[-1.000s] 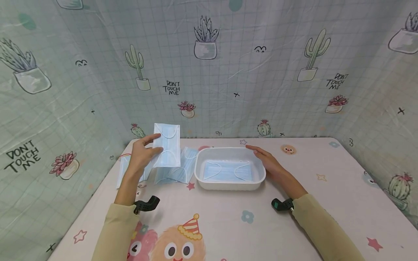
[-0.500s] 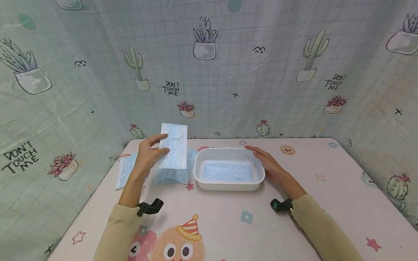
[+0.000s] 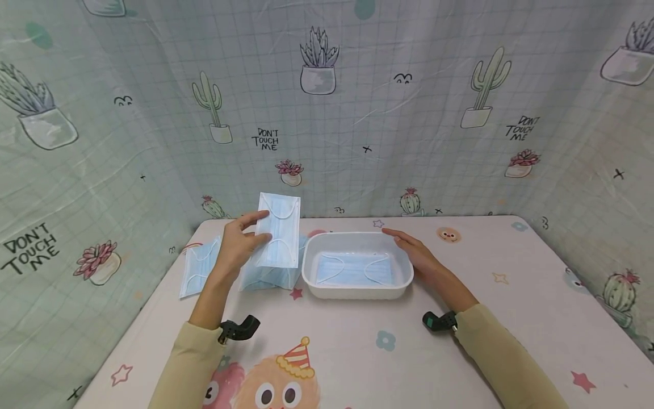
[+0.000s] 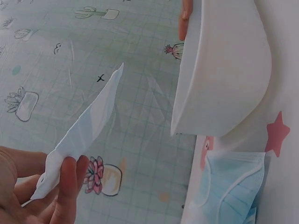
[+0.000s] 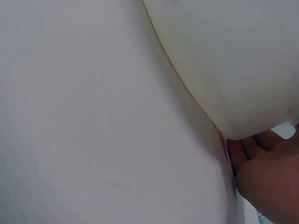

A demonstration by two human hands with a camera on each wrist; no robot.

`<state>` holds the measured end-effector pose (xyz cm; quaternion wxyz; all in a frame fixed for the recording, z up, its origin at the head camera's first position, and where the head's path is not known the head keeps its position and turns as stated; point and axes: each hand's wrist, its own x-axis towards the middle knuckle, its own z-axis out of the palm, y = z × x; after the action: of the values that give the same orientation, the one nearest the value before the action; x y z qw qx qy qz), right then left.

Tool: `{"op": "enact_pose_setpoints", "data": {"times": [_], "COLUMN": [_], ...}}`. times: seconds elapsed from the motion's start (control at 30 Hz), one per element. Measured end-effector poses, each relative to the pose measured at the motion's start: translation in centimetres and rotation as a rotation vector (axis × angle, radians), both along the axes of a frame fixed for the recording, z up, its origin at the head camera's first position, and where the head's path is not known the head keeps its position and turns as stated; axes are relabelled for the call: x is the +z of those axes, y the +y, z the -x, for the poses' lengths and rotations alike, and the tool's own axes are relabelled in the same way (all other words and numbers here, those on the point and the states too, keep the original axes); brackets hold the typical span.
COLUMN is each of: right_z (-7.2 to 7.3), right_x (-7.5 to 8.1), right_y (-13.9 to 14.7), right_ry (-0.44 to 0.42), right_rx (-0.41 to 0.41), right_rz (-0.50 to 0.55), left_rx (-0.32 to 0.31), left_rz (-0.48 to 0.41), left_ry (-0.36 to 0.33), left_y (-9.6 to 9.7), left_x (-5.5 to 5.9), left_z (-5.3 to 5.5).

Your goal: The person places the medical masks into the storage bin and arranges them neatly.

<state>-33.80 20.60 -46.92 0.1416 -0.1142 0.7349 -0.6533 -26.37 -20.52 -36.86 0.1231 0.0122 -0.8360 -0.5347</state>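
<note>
The left hand [image 3: 240, 241] pinched a blue mask [image 3: 280, 230] by one long side, thumb below and fingers above, holding it upright and raised, apart from the tray [image 3: 357, 292] and left of it. The right hand [image 3: 424, 257] lay against the tray's right end with fingers extended, wrapped round nothing. Since only one side was gripped, the thin mask looked liable to fold, and its ear loops might have snagged on the rim if it came across low. A careless dip could also have dragged the loose masks [image 3: 271, 277] overlapped behind it, while too hard a push from the right hand could have slid the tray towards them. A crooked landing might have rumpled the mask in the tray [image 3: 357, 270], which lay flat. The pale table cover [image 3: 347, 352] bore a furry face in a party hat at its near side, then stars and flowers; a lone mask [image 3: 200, 264] lay towards its left edge. Beyond hung wrinkled, gridded cloth [image 3: 357, 119] printed with potted cacti and "Don't touch me".
</note>
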Motion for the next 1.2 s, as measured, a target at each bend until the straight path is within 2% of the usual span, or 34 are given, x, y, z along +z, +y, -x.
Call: {"op": "enact_pose_setpoints", "data": {"times": [0.33, 0.57, 0.93, 1.2], "right_z": [-0.2, -0.2, -0.1, 0.0], "right_x": [0.2, 0.1, 0.1, -0.1], "right_y": [-0.1, -0.1, 0.0, 0.1], "right_ry": [-0.005, 0.019, 0.027, 0.029], "right_rx": [-0.005, 0.001, -0.005, -0.006], "right_rz": [-0.003, -0.023, -0.031, -0.026], "left_rx": [-0.034, -0.072, -0.08, -0.107], "left_rz": [0.01, 0.011, 0.034, 0.068], "left_ry": [0.002, -0.016, -0.032, -0.028], "left_y": [0.7, 1.6, 3.0, 4.6], "left_x": [0.3, -0.2, -1.1, -0.7], "left_z": [-0.3, -0.3, 0.3, 1.2]}}
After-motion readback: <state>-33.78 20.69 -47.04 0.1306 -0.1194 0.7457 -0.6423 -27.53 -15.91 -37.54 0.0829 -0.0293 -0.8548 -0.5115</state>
